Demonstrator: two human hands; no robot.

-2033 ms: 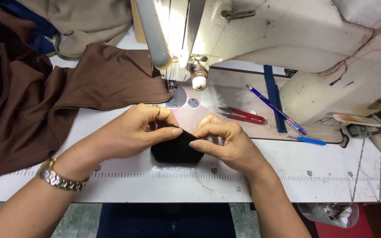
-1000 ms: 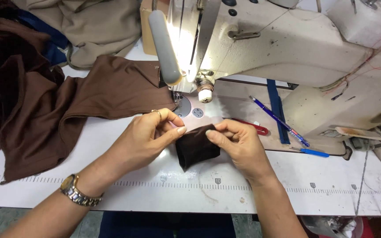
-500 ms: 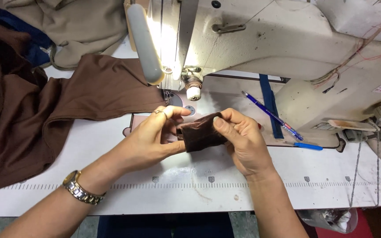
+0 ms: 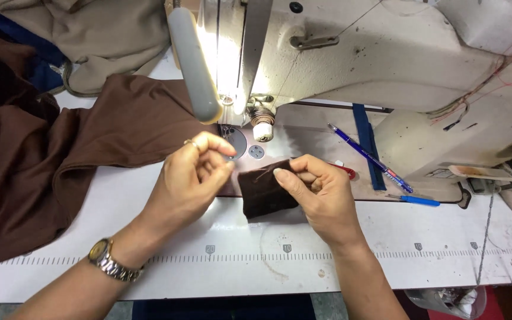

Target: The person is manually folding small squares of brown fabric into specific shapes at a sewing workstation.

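At centre frame, a person's right hand (image 4: 321,192) is pinching a small dark brown fabric piece (image 4: 263,191) between thumb and fingers, holding it just in front of the sewing machine (image 4: 386,59), seemingly to keep its soft, velvety-looking, roughly square shape flat. The left hand (image 4: 191,178), wearing a metal wristwatch (image 4: 109,262) and a ring, is hovering beside the piece's left edge, fingers curled together, whether touching it is unclear. A larger brown cloth (image 4: 60,160) is lying draped at the left. A blue pen (image 4: 370,157) is resting on the machine bed at right.
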